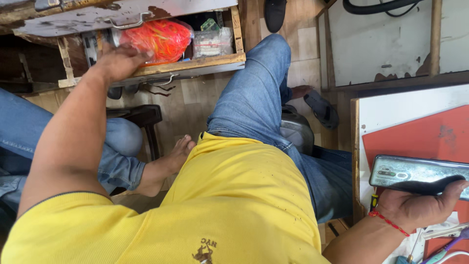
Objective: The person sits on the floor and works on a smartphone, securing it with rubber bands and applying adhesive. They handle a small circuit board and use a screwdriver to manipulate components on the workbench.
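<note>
Fingers of the left hand reach forward into an open wooden drawer and rest on a clear plastic bag of orange-red strands; whether they are closed on it cannot be told from here. Fingers of the right hand are curled around a smartphone, gripping it back side up, with a red thread bracelet on the wrist. That phone sits over a white and red worktable at the right edge, where thin tools lie just beside the wrist. Inside the drawer, beside the bag, is a small clear packet. Below is a wood-patterned floor, with a dark sandal lying on it near the person's jeans-covered knee.
</note>
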